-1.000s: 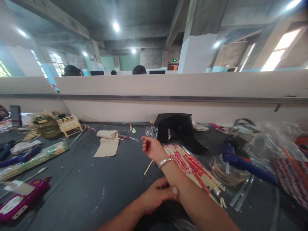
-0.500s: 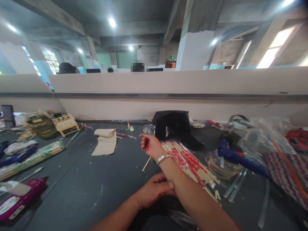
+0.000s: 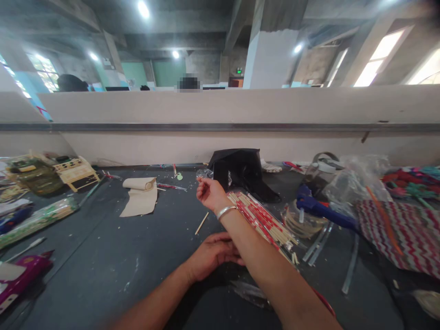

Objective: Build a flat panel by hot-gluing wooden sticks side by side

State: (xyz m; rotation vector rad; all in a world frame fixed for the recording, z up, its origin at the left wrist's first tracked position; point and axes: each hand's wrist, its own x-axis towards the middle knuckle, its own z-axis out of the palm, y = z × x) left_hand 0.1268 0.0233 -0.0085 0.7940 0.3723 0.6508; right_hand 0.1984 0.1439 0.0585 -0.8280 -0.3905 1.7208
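My right hand (image 3: 211, 195), with a silver bangle (image 3: 227, 211) at its wrist, is raised in front of the black cloth (image 3: 240, 169). Its fingers are curled in, and nothing shows in them. My left hand (image 3: 216, 252) lies against the underside of my right forearm, fingers stretched out and slightly parted, the tips partly hidden behind the arm. Beyond the forearm lie bundled wooden sticks (image 3: 264, 217) in red-marked clear wrappers. A single loose stick (image 3: 201, 223) rests on the dark table (image 3: 147, 256) between my hands and a partly rolled beige cloth (image 3: 140, 201).
A blue glue gun (image 3: 323, 213), clear glue sticks (image 3: 318, 247) and a zigzag-patterned cloth (image 3: 402, 233) are on the right. To the left are a small wooden model (image 3: 75, 174), a green jar (image 3: 34, 176) and a magenta device (image 3: 24, 279). A partition (image 3: 220, 107) runs behind.
My left thumb has come off the right forearm, and the left fingers have straightened beneath it. My right hand stays curled. The view has turned slightly right and down.
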